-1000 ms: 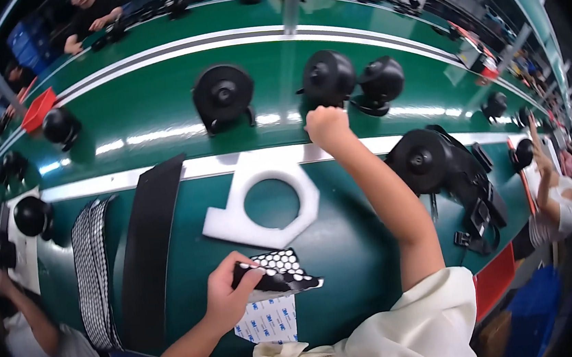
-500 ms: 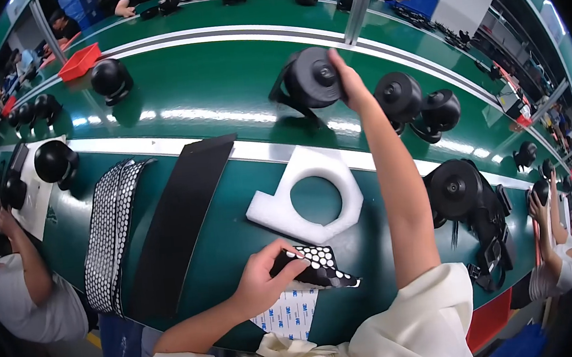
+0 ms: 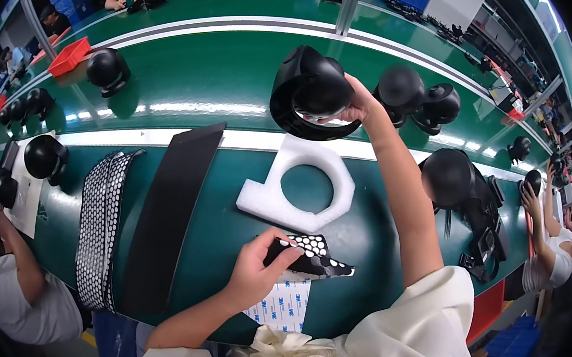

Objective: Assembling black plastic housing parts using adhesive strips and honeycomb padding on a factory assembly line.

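My right hand (image 3: pixel 360 101) is raised over the green belt, its fingers closed on a black ball-shaped device (image 3: pixel 322 89) with a curved, ring-like base. The device is tilted, and its open base points toward me. Lower down, my left hand (image 3: pixel 250 268) pinches a small curled black sheet with white round dots (image 3: pixel 314 246) at its left edge. White backing paper with blue print (image 3: pixel 281 310) lies beneath that hand. Just beyond it rests a white foam block (image 3: pixel 253 199) with a round hole.
To the left lie a long black strip (image 3: pixel 173 217) and dotted sheets (image 3: pixel 93 245). Black devices stand on the belt, including one at the right (image 3: pixel 441 105). A red bin (image 3: pixel 70 57) sits far left. Straps and a black device (image 3: pixel 450 176) lie at my right. Co-workers flank both sides.
My right hand has turned the black device so that its ring-like base shows instead of the flat round side. The left hand keeps its pinch on the dotted sheet. The view has shifted slightly.
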Demonstrator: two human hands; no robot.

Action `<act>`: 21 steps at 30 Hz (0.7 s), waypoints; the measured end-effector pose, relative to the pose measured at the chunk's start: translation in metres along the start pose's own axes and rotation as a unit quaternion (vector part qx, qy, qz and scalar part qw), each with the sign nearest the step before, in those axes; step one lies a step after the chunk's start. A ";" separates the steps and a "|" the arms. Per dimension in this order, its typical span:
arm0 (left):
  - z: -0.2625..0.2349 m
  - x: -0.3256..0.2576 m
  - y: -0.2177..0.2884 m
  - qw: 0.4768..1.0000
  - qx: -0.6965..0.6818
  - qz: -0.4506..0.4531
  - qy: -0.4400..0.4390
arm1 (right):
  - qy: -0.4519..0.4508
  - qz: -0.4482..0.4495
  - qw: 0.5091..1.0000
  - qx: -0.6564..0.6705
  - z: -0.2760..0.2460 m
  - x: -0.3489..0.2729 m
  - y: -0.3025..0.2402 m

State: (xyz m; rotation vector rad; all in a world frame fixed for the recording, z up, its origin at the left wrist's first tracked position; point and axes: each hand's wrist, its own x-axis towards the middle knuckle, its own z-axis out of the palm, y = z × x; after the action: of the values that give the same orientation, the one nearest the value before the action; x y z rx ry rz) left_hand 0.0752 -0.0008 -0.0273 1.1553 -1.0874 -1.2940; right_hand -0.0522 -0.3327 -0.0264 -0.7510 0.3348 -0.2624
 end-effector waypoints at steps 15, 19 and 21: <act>-0.011 0.010 -0.002 0.997 -0.057 0.041 0.039 | 0.247 -0.211 0.929 -0.176 0.072 -0.047 0.010; -0.012 0.000 -0.006 0.997 -0.059 0.029 0.042 | 0.368 -0.282 0.827 -0.319 0.040 -0.023 -0.001; -0.009 0.000 -0.007 0.997 -0.027 0.044 0.055 | 0.400 -0.403 0.683 -0.459 -0.008 -0.008 -0.007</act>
State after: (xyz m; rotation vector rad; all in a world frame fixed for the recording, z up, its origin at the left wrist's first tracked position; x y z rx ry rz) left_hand 0.0829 -0.0005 -0.0354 1.1127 -1.0060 -1.1716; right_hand -0.0635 -0.3398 -0.0256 -1.7723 1.0058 -1.3667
